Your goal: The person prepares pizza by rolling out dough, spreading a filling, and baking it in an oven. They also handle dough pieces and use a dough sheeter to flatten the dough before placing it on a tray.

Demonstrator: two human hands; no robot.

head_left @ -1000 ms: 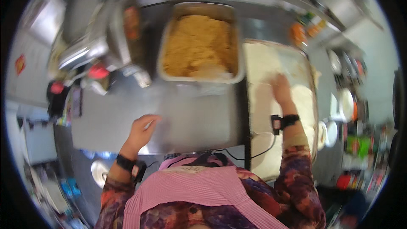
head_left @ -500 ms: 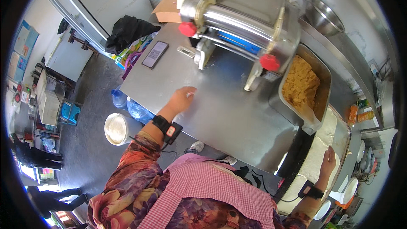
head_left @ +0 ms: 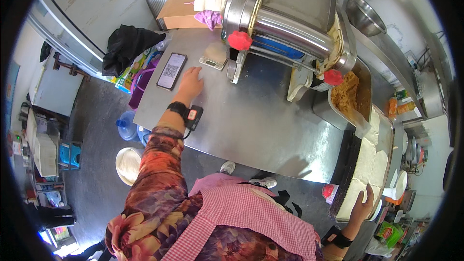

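My left hand (head_left: 190,86) is over the steel table, between a phone (head_left: 171,71) with a lit code on its screen and a small digital scale (head_left: 213,63). Its fingers are loosely bent and partly apart, with nothing visible in them. At the right, my right hand (head_left: 361,205) is open, thumb and fingers apart, at the near end of a long tray (head_left: 389,152). White slabs of dough (head_left: 362,164) lie in rows in this tray. Whether the fingers touch the dough I cannot tell.
A steel dough roller machine (head_left: 295,26) with red knobs stands at the table's back. Beside it, a deep metal pan (head_left: 333,108) holds a crumbly brown-yellow filling (head_left: 344,94). A white bucket (head_left: 127,166) and a blue water bottle (head_left: 126,125) stand on the floor at left.
My left hand has moved farther away across the table, toward the scale and phone. My right hand has shifted nearer along the tray, its fingers more spread. The whole view has turned slightly.
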